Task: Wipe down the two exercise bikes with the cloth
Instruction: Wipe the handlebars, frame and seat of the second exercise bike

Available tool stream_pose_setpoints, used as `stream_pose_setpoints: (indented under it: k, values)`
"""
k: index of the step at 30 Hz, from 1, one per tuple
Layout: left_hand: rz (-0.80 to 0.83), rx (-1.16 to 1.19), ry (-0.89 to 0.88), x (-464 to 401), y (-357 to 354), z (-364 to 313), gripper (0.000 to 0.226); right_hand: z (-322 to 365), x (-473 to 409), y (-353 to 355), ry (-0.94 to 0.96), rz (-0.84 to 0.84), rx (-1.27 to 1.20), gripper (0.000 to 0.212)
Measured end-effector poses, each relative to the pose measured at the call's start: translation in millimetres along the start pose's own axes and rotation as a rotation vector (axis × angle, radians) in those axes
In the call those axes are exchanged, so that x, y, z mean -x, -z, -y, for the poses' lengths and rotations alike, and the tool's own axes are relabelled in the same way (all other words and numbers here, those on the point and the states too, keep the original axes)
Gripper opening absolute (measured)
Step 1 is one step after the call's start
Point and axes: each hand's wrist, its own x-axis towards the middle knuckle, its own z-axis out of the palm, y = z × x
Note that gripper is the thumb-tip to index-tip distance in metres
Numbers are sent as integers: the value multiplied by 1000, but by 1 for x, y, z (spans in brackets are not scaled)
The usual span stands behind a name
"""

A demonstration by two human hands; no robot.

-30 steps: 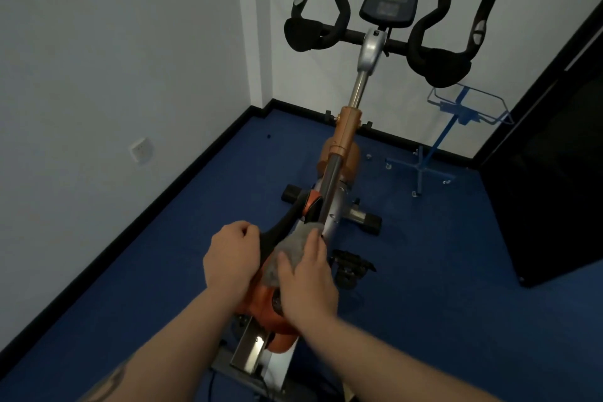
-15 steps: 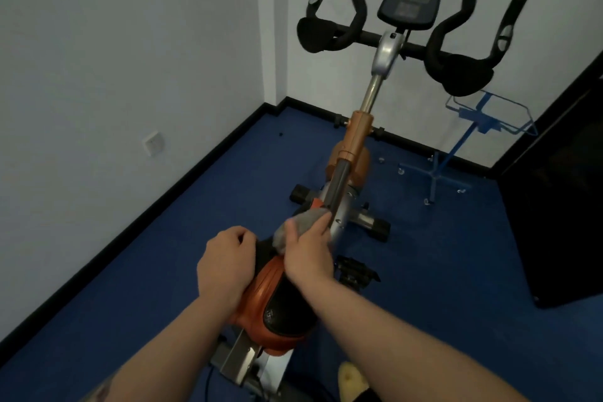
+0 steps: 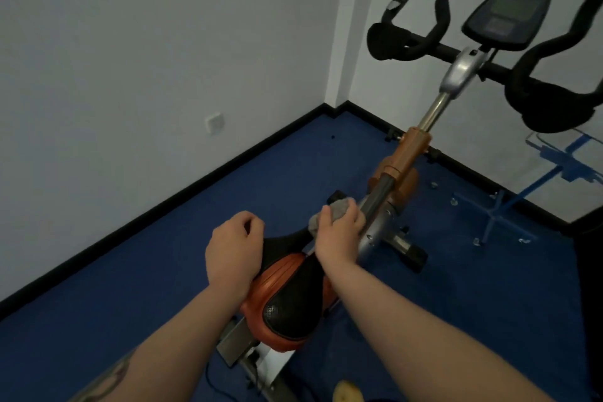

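Orange and black exercise bike (image 3: 406,157), one visible, standing on blue carpet floor (image 3: 326,153) in a room corner.

Saddle (image 3: 288,300): teardrop shape, orange ribbed shell with a black padded centre of dotted texture; narrow black nose points toward the handlebars.

Frame: dark round tube rising from near the saddle nose into an orange sleeve, then a bright metal post, then a silver cast clamp.

Handlebars (image 3: 424,46): black curved bars with thick padded elbow rests on both sides.

Console (image 3: 507,18): dark rounded panel with a dull screen, tilted, mounted above the clamp.

Cloth (image 3: 332,210): grey, fuzzy, bunched into a wad, at the lower end of the dark tube, just beyond the saddle nose.

Right hand (image 3: 339,235): fingers curled round the cloth, pressing it against the frame.

Left hand (image 3: 233,251): fingers curled into a loose fist, its palm side against the left edge of the saddle; whether it grips the saddle cannot be told.

Stand (image 3: 509,202): blue thin-tube, wire tray on top, by the right wall.

Wall socket (image 3: 214,122): white, square, low on the left wall.
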Motion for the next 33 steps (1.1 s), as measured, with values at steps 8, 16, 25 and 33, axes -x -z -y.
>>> stream_pose_setpoints:
  k: [8,16,25,33]
  values:
    - [-142,-115,54,42,-9,-5,16,-27,18,32,774,360,451,53]
    - [-156,-261,33,58,-17,-4,30,-9,-54,50,772,506,610,41]
    - [-279,-26,153,56,-20,1,26,-6,12,38,1086,668,490,49]
    - [-292,64,297,53,-23,5,32,-8,-29,47,799,426,657,40]
